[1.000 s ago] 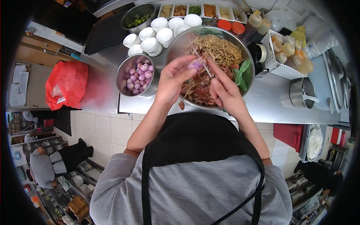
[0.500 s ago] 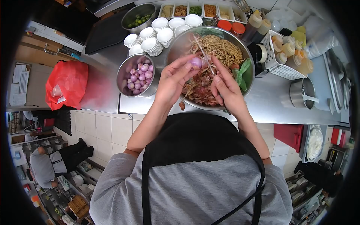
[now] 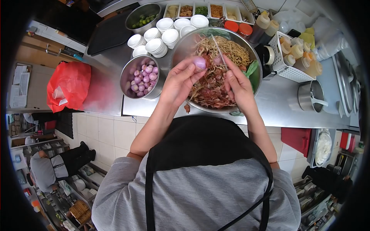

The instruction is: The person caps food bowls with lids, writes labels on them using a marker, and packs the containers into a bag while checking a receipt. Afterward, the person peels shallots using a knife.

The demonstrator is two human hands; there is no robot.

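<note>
Over a large steel bowl (image 3: 178, 52), my left hand (image 3: 180, 79) pinches a smooth purple shallot (image 3: 199, 63) between its fingertips. My right hand (image 3: 239, 85) is closed on a knife (image 3: 218, 47), whose thin blade points up and to the left. A small piece of purple skin (image 3: 217, 59) is at the blade, near my right fingertips. Brown stringy roots (image 3: 234, 50) and reddish skins (image 3: 210, 92) fill the bowl below both hands. To the left stands a steel pot of peeled-looking shallots (image 3: 145, 79).
White cup stacks (image 3: 155, 46), a pot of green limes (image 3: 144, 20) and condiment trays (image 3: 200, 10) line the back. A red bag (image 3: 69, 86) lies left. Bottles in a white basket (image 3: 285, 67) and a steel pot (image 3: 304, 96) are right. A person (image 3: 44, 169) is at lower left.
My hands have moved apart. The knife and my right hand shifted right, away from the shallot, which my left hand still holds. A bit of skin has come away with the blade.
</note>
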